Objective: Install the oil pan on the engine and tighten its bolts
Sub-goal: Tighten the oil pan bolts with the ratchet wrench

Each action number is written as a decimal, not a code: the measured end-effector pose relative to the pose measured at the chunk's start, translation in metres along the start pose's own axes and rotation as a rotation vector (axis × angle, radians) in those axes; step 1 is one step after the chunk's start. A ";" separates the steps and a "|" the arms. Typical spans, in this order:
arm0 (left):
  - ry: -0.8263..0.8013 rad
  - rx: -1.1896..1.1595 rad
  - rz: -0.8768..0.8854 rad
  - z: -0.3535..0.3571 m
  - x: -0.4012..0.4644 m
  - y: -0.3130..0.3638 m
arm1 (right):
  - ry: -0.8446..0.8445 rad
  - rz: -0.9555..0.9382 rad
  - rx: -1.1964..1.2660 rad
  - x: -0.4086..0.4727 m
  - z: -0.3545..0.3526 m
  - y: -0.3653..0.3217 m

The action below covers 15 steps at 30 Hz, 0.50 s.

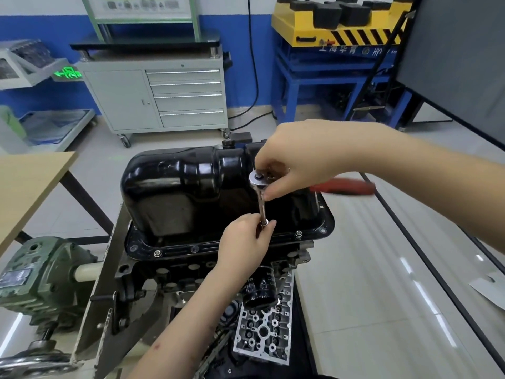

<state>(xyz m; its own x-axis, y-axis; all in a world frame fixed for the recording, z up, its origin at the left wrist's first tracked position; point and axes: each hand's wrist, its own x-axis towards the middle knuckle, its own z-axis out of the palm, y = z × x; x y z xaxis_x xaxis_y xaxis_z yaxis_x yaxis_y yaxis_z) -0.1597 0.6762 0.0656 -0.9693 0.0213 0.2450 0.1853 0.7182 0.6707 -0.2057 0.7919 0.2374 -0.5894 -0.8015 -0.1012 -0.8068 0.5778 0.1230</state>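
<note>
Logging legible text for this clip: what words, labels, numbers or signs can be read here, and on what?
"上海华育", blurred, likely reading: blue lift frame under the yellow block.
Green exit sign: arrow and running figure only, no words.
Oil filter: white print, too small to read.
Gearbox nameplate: blurred, unreadable.
Poster board: too small to read.
Oil pan and ratchet: no text visible.

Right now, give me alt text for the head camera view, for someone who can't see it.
Two bare hands work a ratchet wrench on a black oil pan seated on an engine: the right hand holds the ratchet head, the left hand pinches the extension's lower end near the pan's flange.
</note>
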 end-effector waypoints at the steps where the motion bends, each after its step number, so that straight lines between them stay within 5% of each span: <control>1: -0.009 0.012 0.021 -0.001 0.000 -0.001 | -0.016 -0.023 0.024 0.000 -0.002 0.000; 15: -0.032 -0.001 -0.011 0.000 0.002 0.002 | -0.075 0.078 -0.095 0.001 -0.001 0.008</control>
<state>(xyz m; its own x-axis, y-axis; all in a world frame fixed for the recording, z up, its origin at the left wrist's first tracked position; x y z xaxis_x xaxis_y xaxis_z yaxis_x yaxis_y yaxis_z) -0.1618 0.6777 0.0672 -0.9760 0.0353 0.2149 0.1744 0.7177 0.6742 -0.2123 0.7956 0.2388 -0.6541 -0.7391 -0.1609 -0.7534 0.6175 0.2260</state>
